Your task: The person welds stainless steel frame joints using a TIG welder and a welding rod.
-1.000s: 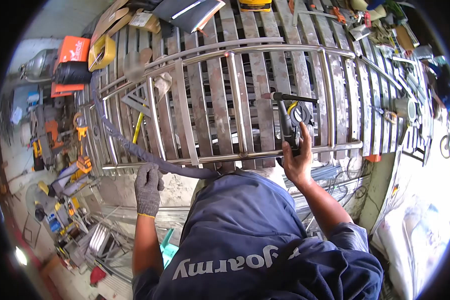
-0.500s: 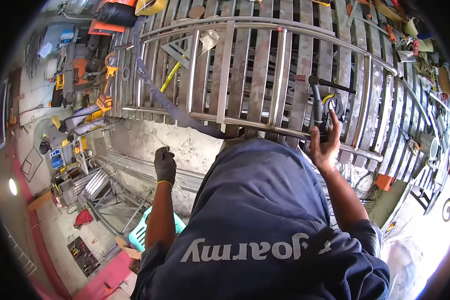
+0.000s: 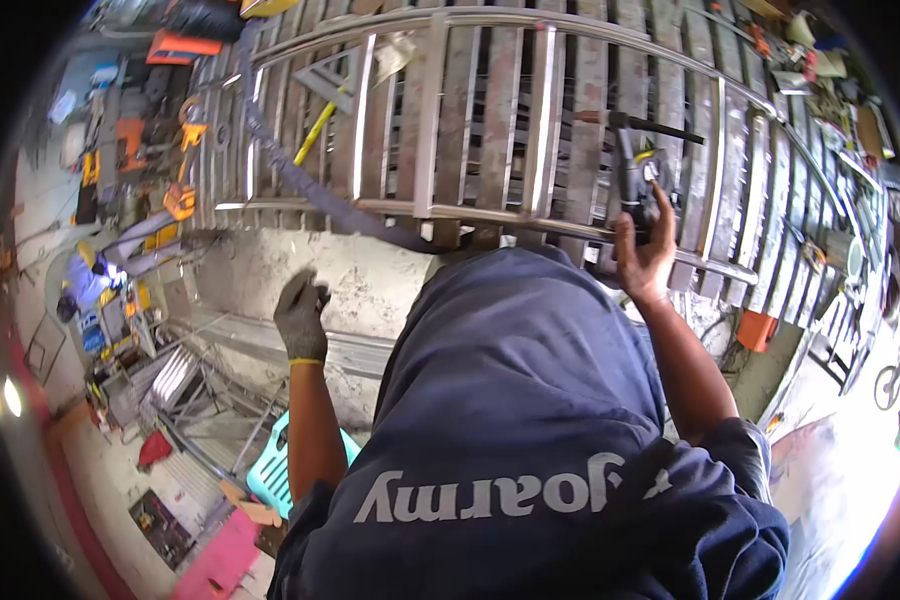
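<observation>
1 gloved left hand [image 3: 302,318] is raised off the near side of the slatted bench [image 3: 500,100], fingers partly curled; whether they pinch anything cannot be told. The dark sleeved cable [image 3: 295,180] curves down beside it towards the waist, and slack there would likely spare the tool a tug. Next comes the polished metal frame [image 3: 543,110], lying on the slats. At its right part, the black T-headed tool [image 3: 627,165] stands out over the slats, head away from the person. The bare right hand [image 3: 650,255] is at its lower end, thumb by the handle, index finger extended; how firmly it grips cannot be told. A relaxed wrist and a thumb set against the handle should steady the head best.
</observation>
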`<action>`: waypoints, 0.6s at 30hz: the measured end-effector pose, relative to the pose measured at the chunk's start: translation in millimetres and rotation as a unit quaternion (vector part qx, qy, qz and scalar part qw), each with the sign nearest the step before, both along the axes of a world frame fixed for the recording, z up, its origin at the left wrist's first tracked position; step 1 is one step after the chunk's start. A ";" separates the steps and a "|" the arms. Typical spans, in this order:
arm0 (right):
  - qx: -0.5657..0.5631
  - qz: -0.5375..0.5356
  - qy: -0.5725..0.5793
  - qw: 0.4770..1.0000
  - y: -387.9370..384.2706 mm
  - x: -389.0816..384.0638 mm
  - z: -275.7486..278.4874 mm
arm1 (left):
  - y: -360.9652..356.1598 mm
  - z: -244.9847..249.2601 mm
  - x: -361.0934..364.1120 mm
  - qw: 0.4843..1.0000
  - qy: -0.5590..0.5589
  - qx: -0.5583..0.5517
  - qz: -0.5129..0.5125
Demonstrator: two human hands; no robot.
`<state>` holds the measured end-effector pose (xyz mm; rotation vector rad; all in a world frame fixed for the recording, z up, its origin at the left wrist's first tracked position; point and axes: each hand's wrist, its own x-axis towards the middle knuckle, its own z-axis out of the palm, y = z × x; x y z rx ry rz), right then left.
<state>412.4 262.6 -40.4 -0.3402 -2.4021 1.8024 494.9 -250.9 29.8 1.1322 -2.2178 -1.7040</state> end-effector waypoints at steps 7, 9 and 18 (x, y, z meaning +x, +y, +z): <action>0.013 0.003 -0.014 1.000 -3.4 -0.3 4.0 | 78.8 96.2 -85.8 0.964 0.178 0.009 -0.199; 0.000 0.003 -0.005 1.000 -4.8 -1.1 4.9 | 83.1 105.0 -102.1 0.956 0.184 -0.016 -0.230; -0.008 -0.009 -0.013 1.000 -4.6 2.7 0.3 | 109.5 104.7 -148.9 0.914 0.258 0.204 -0.240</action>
